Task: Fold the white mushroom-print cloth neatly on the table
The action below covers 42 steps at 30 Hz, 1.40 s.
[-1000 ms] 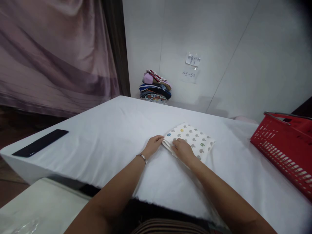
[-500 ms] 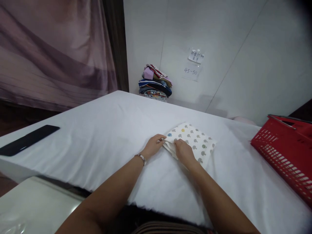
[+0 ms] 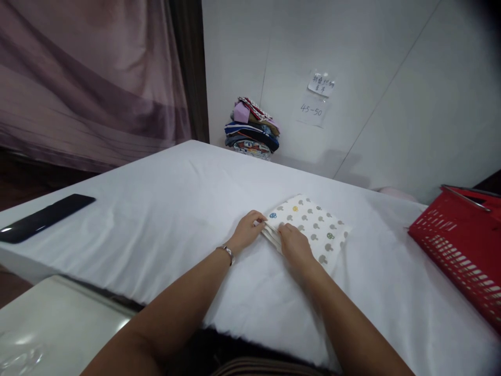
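Observation:
A folded white cloth (image 3: 313, 224) printed with grey, blue, yellow and green mushroom shapes lies on the white-covered table (image 3: 168, 209). My left hand (image 3: 248, 228) pinches the cloth's near left corner between thumb and fingers; a bracelet circles that wrist. Close beside it, my right hand (image 3: 295, 244) grips the near edge, its fingertips curled over the top. Several stacked layers show along the edge between the two hands. The underside of the cloth is hidden.
A red plastic basket (image 3: 457, 245) stands at the right edge. A black flat object (image 3: 47, 218) lies far left. Folded fabrics (image 3: 252, 128) are piled against the wall behind the table, near paper notes (image 3: 313, 109). A pale glossy surface (image 3: 58, 324) sits at lower left.
Both hands keep their hold on the near edge of the cloth. The layers there now lie more evenly together. The camera view has shifted slightly.

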### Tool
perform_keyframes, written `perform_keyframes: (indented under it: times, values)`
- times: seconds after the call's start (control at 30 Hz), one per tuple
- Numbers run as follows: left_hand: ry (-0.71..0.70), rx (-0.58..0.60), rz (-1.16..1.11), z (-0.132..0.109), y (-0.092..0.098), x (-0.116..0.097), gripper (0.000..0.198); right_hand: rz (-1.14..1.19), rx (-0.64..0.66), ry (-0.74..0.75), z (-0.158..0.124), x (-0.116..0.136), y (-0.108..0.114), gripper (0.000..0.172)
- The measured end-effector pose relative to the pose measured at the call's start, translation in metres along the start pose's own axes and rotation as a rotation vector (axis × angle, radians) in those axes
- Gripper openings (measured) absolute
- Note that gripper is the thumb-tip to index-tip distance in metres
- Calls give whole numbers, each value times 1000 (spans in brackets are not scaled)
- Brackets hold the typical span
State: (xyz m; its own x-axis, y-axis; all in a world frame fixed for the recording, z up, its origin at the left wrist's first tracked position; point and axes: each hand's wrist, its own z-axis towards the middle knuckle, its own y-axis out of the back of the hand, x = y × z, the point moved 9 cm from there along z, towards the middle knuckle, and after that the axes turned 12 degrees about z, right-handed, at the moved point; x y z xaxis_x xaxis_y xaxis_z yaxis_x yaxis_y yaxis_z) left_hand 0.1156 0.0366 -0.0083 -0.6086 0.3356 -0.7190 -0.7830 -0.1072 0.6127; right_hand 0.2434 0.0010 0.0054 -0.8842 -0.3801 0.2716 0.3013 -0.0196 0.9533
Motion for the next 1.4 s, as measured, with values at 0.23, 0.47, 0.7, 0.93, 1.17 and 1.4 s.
perform_keyframes:
  times: [0.23,0.47,0.7,0.93,1.17,1.4]
  values:
    - [-100,61,230,0,7,-7,16,-55,30,13,0,5,-7,23]
    - [-158,100,404,-2,8,-12,18,-52,-26,55,-5,13,-2,18]
    - [-120,131,316,-7,9,-10,17,-67,-46,57,-6,11,-4,19]
    - [-107,154,132,-11,5,-9,33,-35,-47,26,-4,7,-3,23]
    - [-83,129,143,-6,2,-3,18,14,-82,25,-6,8,3,22]
    - [-103,37,175,-7,11,-12,12,145,-109,10,-4,3,5,22]
